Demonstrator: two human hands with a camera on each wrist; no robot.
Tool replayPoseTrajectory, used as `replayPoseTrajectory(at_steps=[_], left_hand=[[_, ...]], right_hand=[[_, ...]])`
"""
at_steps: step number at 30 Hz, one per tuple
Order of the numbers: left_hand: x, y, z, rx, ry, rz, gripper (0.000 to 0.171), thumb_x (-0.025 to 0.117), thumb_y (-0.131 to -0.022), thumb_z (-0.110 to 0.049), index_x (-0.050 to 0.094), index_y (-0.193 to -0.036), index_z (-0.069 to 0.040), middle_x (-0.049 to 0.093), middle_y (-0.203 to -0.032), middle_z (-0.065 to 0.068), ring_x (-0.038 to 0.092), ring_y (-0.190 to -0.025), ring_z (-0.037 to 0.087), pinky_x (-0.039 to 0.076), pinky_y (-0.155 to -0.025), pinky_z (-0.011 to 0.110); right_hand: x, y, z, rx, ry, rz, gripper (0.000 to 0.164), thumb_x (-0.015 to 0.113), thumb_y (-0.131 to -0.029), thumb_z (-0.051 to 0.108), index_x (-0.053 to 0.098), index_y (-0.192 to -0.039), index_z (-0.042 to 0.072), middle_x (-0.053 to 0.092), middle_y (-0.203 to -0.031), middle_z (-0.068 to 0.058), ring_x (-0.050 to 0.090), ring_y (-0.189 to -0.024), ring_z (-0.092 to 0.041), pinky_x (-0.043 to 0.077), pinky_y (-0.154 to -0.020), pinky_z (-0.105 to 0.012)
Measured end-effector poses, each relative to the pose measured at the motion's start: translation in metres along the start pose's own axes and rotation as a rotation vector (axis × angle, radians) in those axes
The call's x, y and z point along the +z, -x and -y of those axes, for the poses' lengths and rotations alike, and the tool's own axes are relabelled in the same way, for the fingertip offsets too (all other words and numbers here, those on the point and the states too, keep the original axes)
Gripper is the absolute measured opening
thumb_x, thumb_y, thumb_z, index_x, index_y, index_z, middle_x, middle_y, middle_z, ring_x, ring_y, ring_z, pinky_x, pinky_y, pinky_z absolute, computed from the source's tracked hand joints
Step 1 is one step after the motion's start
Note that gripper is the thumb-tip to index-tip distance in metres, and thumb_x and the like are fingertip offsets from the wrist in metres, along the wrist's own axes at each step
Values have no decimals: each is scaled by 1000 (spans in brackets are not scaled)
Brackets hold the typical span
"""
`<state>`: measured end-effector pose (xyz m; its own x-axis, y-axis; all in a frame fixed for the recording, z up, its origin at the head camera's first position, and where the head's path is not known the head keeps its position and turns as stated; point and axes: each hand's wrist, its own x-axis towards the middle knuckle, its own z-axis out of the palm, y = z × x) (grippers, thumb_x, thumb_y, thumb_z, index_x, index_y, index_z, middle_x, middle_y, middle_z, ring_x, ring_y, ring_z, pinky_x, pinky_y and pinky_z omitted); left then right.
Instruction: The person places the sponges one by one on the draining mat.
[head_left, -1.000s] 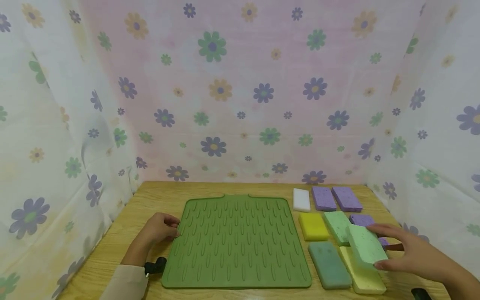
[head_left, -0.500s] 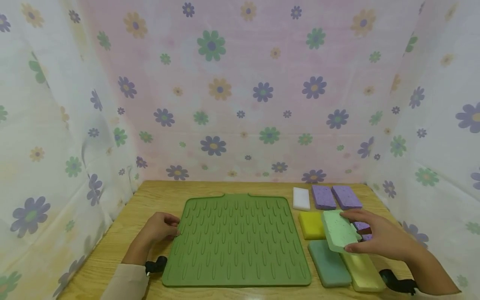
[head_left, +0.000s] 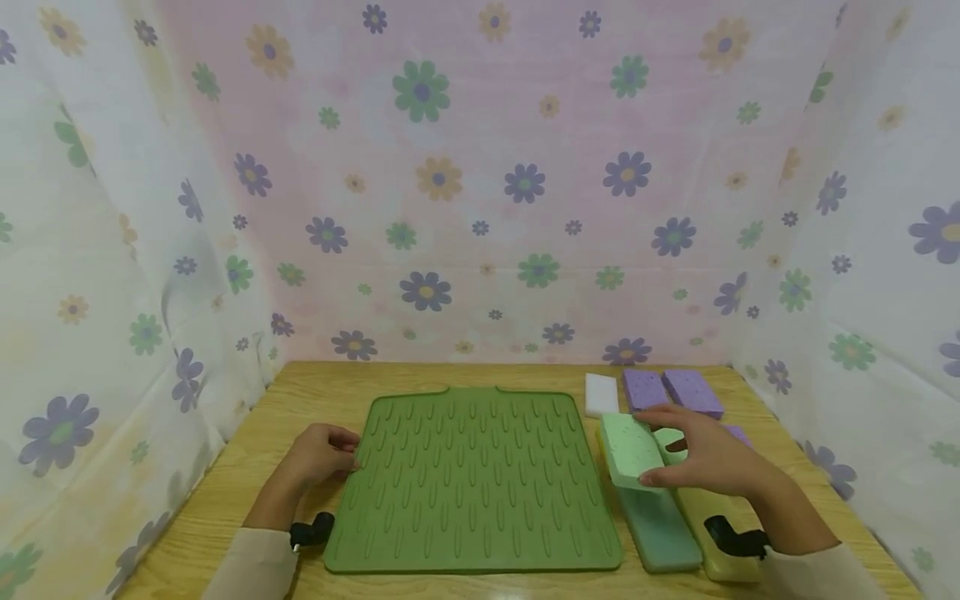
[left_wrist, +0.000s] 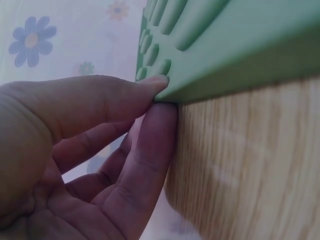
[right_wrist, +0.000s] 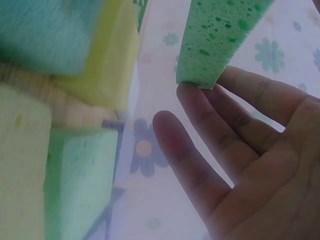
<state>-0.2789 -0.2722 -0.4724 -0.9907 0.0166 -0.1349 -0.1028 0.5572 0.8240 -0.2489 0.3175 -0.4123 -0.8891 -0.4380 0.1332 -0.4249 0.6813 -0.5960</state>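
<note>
My right hand [head_left: 705, 454] grips a light green sponge [head_left: 630, 450] by its edges, thumb on the near side and fingers on the far side. It hangs raised over the bright yellow sponge [right_wrist: 112, 60], which it mostly hides in the head view. In the right wrist view the pores show on the held sponge [right_wrist: 215, 40]. My left hand [head_left: 322, 454] is at the left edge of a green ridged mat [head_left: 472, 483]. Seen from the left wrist, the thumb [left_wrist: 115, 95] lies on the mat's rim and a finger [left_wrist: 152, 145] presses below it, pinching the edge.
Right of the mat lie a second light green sponge [head_left: 670, 439], a teal sponge [head_left: 663, 537] and a pale yellow one [head_left: 723, 546]. Behind them are a white sponge [head_left: 602, 396] and purple sponges [head_left: 693, 393]. Flowered cloth [head_left: 480, 192] walls in the wooden table [head_left: 322, 379].
My right hand has carried the light green sponge leftward, from above the pale yellow sponge to above the bright yellow one. The left hand and the mat have stayed put.
</note>
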Motion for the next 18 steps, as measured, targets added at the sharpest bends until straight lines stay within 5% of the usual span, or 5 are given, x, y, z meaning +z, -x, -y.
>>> replayPoseTrajectory(at_steps=[6, 18], left_hand=[[0, -1, 0, 4, -11, -1, 40, 75, -87, 2, 66, -126, 9, 67, -110, 18, 69, -87, 21, 62, -74, 37], [-1, -3, 0, 18, -21, -7, 38, 76, -86, 4, 68, -124, 8, 68, -109, 17, 69, -88, 20, 62, -74, 37]], right_hand=[[7, -14, 5, 26, -32, 34, 89, 88, -79, 51, 51, -153, 17, 43, -157, -20, 56, -132, -41, 60, -90, -41], [24, -43, 19, -9, -7, 25, 94, 88, -77, 54, 51, -151, 9, 42, -158, -23, 52, -135, -41, 60, -91, -44]])
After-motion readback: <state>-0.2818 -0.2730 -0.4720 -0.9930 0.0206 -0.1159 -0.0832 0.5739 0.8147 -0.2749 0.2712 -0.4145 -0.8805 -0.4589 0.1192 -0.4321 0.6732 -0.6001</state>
